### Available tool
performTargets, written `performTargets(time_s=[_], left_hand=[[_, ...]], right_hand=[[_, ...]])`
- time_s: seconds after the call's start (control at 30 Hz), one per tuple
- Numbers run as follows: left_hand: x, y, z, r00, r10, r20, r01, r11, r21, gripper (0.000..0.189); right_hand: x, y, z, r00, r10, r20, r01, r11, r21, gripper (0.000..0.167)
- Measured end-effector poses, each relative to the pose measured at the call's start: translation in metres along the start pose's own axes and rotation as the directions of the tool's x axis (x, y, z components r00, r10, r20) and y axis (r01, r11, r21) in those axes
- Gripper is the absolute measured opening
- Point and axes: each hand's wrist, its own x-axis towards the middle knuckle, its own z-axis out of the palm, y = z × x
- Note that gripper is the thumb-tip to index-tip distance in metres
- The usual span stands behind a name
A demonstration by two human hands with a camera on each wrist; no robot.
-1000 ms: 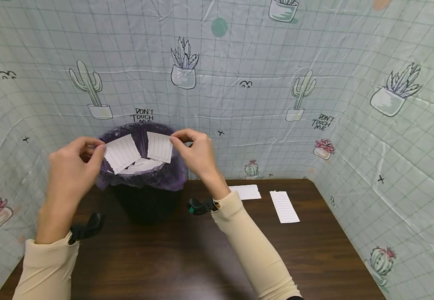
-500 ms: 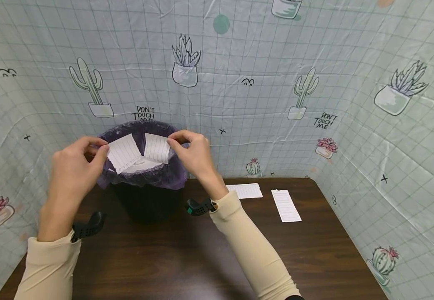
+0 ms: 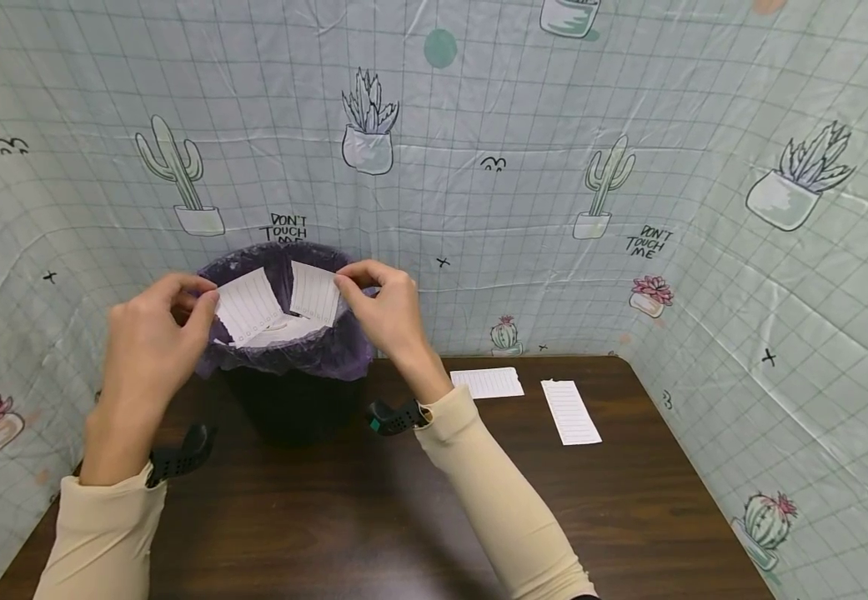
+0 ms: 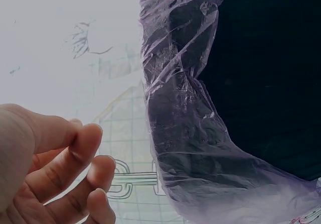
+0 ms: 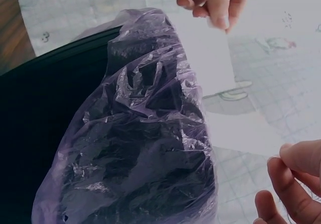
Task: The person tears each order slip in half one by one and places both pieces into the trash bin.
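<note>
My left hand [image 3: 152, 337] pinches the outer edge of a torn piece of lined white paper [image 3: 248, 302]. Between the thumb and fingers of my right hand [image 3: 387, 308] is a smaller lined paper piece [image 3: 315, 292]. Both pieces are held apart over the mouth of a dark trash bin [image 3: 294, 408], which a purple plastic bag [image 3: 328, 358] lines and overlaps at the rim. More white paper [image 3: 283, 332] lies inside, below the held pieces. The right wrist view shows my right fingertips [image 5: 282, 159] on the paper, beside the bag.
On the brown wooden table [image 3: 313, 517], two torn lined paper strips lie to the right: one strip [image 3: 488, 382] near the back edge, another strip [image 3: 571, 412] farther right. A cactus-print sheet [image 3: 441, 192] hangs behind and along both sides.
My left hand has shifted slightly right and my right hand slightly left. The right paper piece bent and swung a little, and now hangs flatter. Both pieces stay held.
</note>
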Motion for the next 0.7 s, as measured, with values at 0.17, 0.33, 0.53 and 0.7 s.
performTargets(time_s=[0.17,0.33,0.53,0.7], left_hand=[[-0.0013,0.0004,0.0005,1.000,-0.004,0.004,0.004,1.000,0.002,0.023],[-0.0012,0.0021,0.0015,1.000,0.002,0.001,-0.002,1.000,0.008,0.022],[-0.0011,0.0028,0.0019,1.000,-0.013,0.012,0.013,1.000,0.007,0.025],[-0.0013,0.0030,0.0027,1.000,-0.009,0.009,0.009,1.000,0.008,0.025]], right_hand=[[-0.0010,0.0020,-0.0002,1.000,0.008,-0.005,-0.008,1.000,-0.003,0.014],[-0.0014,0.0017,-0.0002,1.000,0.012,-0.005,-0.012,1.000,0.006,0.014],[-0.0017,0.0017,-0.0003,1.000,0.014,-0.001,-0.014,1.000,0.025,0.014],[-0.0015,0.0021,-0.0017,1.000,0.016,-0.016,-0.016,0.999,0.030,0.013]])
